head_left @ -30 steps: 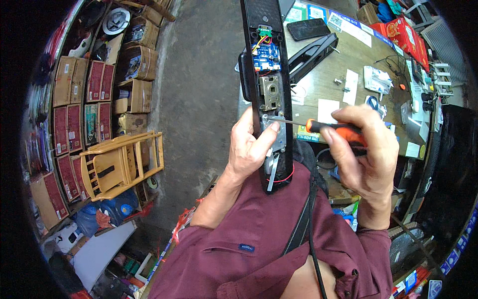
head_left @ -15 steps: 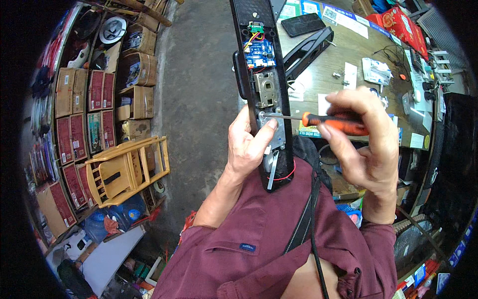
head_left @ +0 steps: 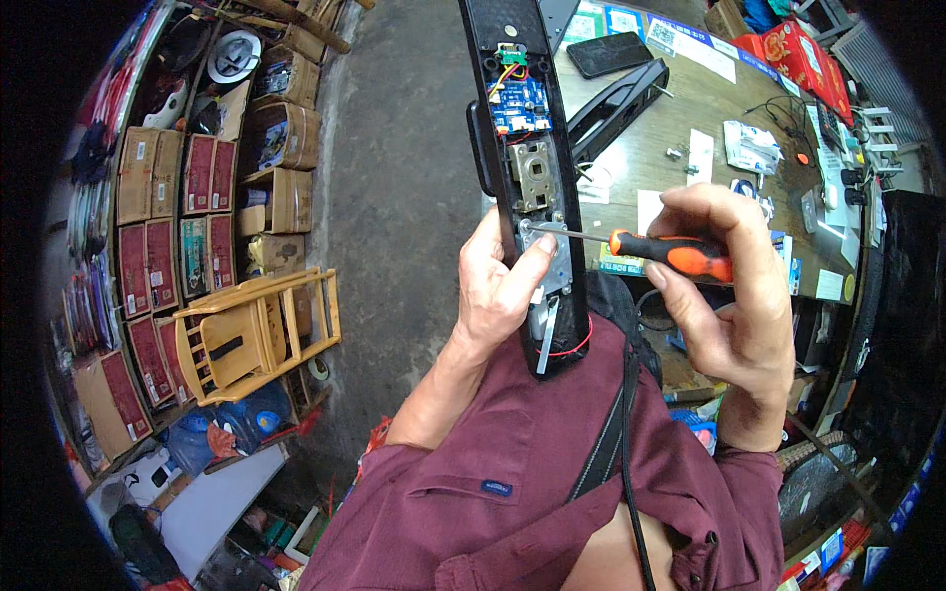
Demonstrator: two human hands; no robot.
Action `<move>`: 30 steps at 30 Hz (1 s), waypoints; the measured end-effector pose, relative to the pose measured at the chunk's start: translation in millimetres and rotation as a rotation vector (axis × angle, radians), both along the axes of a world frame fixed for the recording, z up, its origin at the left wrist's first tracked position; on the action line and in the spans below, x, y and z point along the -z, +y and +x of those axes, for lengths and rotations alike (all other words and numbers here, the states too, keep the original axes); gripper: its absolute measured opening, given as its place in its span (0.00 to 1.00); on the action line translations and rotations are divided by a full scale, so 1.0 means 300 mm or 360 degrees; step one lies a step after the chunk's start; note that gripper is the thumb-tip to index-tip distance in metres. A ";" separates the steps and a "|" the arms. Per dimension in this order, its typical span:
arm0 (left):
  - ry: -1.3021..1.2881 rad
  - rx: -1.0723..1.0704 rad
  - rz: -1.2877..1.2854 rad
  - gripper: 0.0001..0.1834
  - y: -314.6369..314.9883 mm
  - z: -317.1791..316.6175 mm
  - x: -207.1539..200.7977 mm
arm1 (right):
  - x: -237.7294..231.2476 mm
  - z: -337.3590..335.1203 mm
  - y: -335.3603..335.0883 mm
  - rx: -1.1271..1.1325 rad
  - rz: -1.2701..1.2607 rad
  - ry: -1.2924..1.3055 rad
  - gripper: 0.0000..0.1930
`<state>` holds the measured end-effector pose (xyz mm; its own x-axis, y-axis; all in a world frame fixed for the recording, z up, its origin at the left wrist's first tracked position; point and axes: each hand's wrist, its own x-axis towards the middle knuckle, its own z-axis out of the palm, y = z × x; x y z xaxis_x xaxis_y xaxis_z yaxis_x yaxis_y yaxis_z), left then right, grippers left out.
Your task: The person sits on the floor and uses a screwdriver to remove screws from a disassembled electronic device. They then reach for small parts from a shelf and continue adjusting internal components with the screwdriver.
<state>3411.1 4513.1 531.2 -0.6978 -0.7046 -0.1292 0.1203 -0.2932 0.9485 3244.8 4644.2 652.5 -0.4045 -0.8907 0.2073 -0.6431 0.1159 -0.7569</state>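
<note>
My left hand (head_left: 495, 281) is closed round the lower part of a long black electronic door lock body (head_left: 513, 30), its thumb pressed on a metal plate (head_left: 552, 264). The lock stands nearly upright against my front. Its open back shows a blue circuit board (head_left: 520, 104) with coloured wires and a metal lock mechanism (head_left: 534, 175). A screwdriver (head_left: 678, 254) with an orange and black handle lies level, its tip at the plate just above my left thumb. My right hand (head_left: 734, 281) has its curled fingers and thumb at the handle. Whatever the tip touches is too small to make out.
To the right, a table (head_left: 641, 128) bears a phone (head_left: 609, 54), a second black lock part (head_left: 619, 113), small screws, papers and a red box (head_left: 798, 64). Shelves of cartons (head_left: 148, 172) line the left, with a wooden chair (head_left: 258, 340) before them.
The screwdriver handle has turned, so more orange shows on its side. Its tip stays at the plate. The whole view has shifted slightly; my left hand keeps its hold.
</note>
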 end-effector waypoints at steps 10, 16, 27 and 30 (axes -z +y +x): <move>-0.0025 0.0037 0.0001 0.16 -0.005 0.011 -0.003 | -0.007 0.006 -0.025 -0.0172 -0.0053 0.0191 0.15; -0.0036 0.0038 -0.0012 0.16 -0.011 0.016 -0.006 | -0.012 0.007 -0.032 -0.0124 -0.0013 0.0191 0.13; -0.0060 0.0056 -0.0100 0.14 -0.013 0.016 -0.011 | -0.072 -0.036 -0.070 -0.0653 0.0152 0.1086 0.12; -0.0081 0.0080 -0.0130 0.13 -0.014 0.013 -0.015 | -0.096 -0.054 -0.089 -0.0712 0.0484 0.0825 0.12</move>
<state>3415.0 4508.9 535.8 -0.7263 -0.6787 -0.1090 0.0584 -0.2189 0.9740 3228.4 4617.7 681.3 0.0927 -0.9957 -0.0086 -0.9435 -0.0851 -0.3202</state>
